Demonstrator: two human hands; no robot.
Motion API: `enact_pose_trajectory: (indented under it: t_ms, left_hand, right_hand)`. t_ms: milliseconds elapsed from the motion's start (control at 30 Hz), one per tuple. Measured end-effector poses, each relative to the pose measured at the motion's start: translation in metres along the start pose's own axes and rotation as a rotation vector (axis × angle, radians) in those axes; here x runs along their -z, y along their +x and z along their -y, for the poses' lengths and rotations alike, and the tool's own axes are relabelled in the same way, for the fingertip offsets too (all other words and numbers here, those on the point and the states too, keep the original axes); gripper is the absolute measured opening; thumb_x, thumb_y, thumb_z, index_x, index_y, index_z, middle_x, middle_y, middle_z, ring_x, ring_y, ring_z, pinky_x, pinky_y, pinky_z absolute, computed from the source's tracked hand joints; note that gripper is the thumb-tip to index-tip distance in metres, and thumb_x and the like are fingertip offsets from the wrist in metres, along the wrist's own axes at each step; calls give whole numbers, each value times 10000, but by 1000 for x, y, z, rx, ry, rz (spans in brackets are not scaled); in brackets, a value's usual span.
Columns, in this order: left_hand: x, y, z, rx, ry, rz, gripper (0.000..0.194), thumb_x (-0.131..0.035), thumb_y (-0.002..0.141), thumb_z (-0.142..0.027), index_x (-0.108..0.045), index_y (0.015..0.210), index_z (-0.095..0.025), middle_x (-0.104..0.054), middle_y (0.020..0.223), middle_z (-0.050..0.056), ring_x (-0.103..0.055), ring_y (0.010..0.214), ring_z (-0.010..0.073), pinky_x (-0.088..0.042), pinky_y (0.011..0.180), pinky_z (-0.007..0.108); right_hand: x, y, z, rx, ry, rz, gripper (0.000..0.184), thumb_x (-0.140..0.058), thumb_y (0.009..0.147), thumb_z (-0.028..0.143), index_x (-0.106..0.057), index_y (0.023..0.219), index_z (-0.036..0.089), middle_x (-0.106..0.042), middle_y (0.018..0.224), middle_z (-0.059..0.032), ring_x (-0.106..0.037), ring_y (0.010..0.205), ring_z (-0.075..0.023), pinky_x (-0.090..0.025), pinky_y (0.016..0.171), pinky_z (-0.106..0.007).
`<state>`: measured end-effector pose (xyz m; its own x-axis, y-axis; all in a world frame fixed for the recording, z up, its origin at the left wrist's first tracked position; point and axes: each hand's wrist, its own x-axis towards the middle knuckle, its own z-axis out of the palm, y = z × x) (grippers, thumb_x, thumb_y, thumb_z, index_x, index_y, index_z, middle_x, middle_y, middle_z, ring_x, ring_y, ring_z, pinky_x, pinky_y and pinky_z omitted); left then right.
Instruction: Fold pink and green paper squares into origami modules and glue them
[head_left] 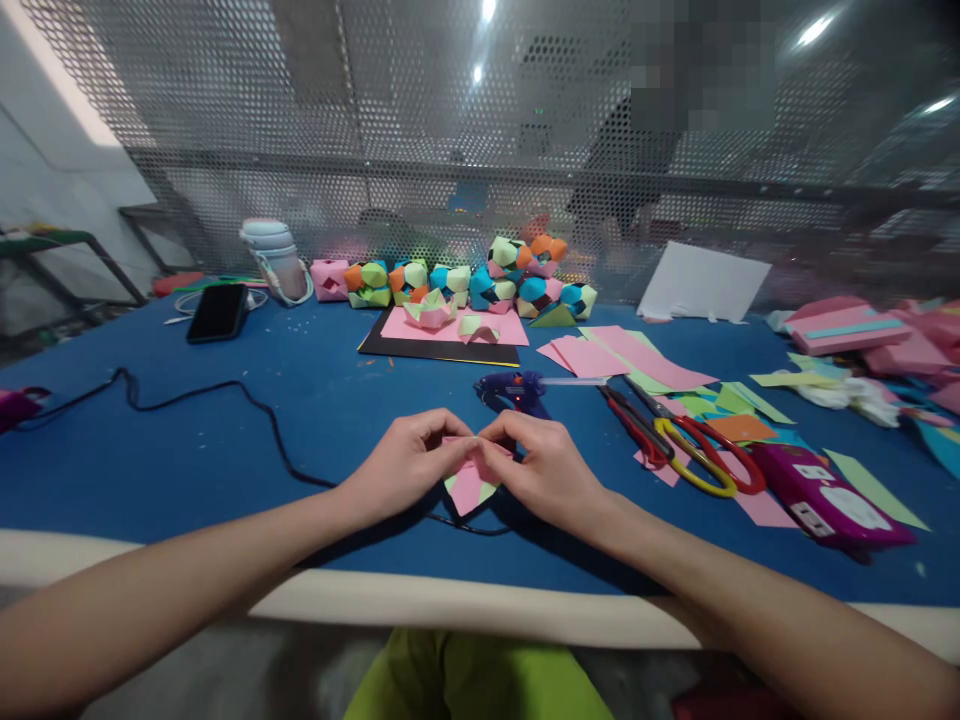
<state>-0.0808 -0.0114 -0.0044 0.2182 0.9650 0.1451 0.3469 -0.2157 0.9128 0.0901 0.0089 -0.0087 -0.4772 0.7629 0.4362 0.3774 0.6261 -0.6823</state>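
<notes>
Between my two hands is a small piece of folded paper [469, 486], pink with pale green parts, held just above the blue table near its front edge. My left hand [409, 458] pinches its upper left side between thumb and fingers. On the upper right side, my right hand [541, 462] grips it the same way, and the thumbs nearly meet at the top. Just beyond the hands lies a dark blue glue gun [513, 390] with a clear glue stick out of its back and a small red light on it.
Scissors [694, 450], paper pieces [637, 358] and a purple packet [829, 495] lie to the right. Folded paper balls [409, 280] line the back beside a bottle [276, 262]. A phone [217, 312] lies at left. A black cable [262, 405] crosses the table [150, 470].
</notes>
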Motion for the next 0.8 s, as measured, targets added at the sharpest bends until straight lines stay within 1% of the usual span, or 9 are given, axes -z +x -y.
enact_pose_trajectory:
  t_ms: [67, 167, 333, 433, 500, 600, 733, 800]
  left_hand:
    - [1, -1, 0, -49, 50, -9, 221, -539, 809, -349, -620, 736, -156, -590, 673, -3, -490, 609, 112, -375, 548, 213]
    - [2, -2, 0, -84, 98, -39, 220, -515, 826, -340, -609, 747, -157, -564, 661, -14, -471, 596, 103, -363, 542, 207]
    - [1, 1, 3, -54, 103, -87, 188, -522, 802, -304, -608, 741, -148, -563, 652, -21, -461, 582, 96, -356, 529, 202]
    - [0, 2, 7, -13, 108, -97, 139, -542, 759, -259, -611, 722, -145, -572, 636, -22, -466, 567, 95, -356, 515, 200]
    - [-1, 2, 9, -13, 130, -86, 104, -550, 729, -229, -610, 715, -146, -574, 630, -26, -471, 564, 94, -359, 514, 198]
    - [-2, 1, 10, -24, 159, -59, 66, -547, 698, -187, -602, 703, -152, -572, 611, -36, -471, 559, 89, -362, 513, 189]
    - [-3, 0, 9, -18, 157, -56, 47, -545, 670, -168, -590, 668, -153, -565, 598, -43, -467, 553, 86, -356, 504, 182]
    - [-2, 2, 7, 3, 119, -60, 69, -532, 672, -174, -596, 662, -150, -576, 612, -37, -476, 562, 90, -362, 512, 187]
  right_hand:
    - [1, 0, 1, 1, 25, 9, 168, -493, 812, 175, -576, 667, 157, -610, 627, -3, -523, 577, -102, -390, 554, -216]
    - [5, 4, 2, -50, 120, 52, 164, -496, 821, 203, -587, 694, 156, -593, 635, 10, -513, 594, -97, -392, 561, -207]
    - [7, 8, -2, -157, 230, 138, 250, -453, 859, 302, -618, 748, 150, -591, 680, 6, -524, 652, -103, -417, 622, -214]
    - [3, 8, -5, -200, 222, 136, 185, -488, 830, 258, -629, 775, 150, -606, 686, 8, -529, 646, -104, -411, 604, -214]
    - [0, 8, -6, -201, 195, 127, 135, -512, 801, 207, -623, 749, 151, -609, 665, 13, -525, 622, -100, -402, 581, -210]
    - [-5, 5, -7, -135, 134, 106, 124, -511, 781, 151, -602, 697, 154, -610, 627, 13, -525, 590, -98, -393, 557, -210]
    - [-9, 0, -10, 48, 9, 25, 141, -501, 798, 140, -578, 680, 153, -613, 633, -8, -524, 571, -103, -384, 545, -219]
    - [-10, 0, -12, 140, -51, -18, 159, -490, 820, 147, -572, 684, 151, -609, 641, -19, -521, 570, -105, -383, 548, -224]
